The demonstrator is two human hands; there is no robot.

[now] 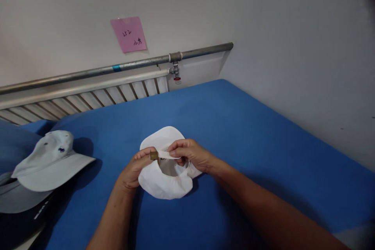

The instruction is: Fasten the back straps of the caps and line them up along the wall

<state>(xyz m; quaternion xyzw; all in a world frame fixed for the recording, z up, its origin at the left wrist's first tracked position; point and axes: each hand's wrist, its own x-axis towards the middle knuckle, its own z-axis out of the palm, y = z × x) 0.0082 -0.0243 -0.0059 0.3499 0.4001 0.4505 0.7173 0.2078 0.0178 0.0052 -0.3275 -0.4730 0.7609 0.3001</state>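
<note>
At the frame's lower centre, the left hand holds a white cap beside its brass-coloured buckle while the right hand pinches the strap.

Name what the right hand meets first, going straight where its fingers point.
Beyond the white strap it pinches, the right hand would likely meet the brass-coloured buckle at the left hand first; depth is unclear.

Head view — close, facing forward, down (wall beyond)
</note>
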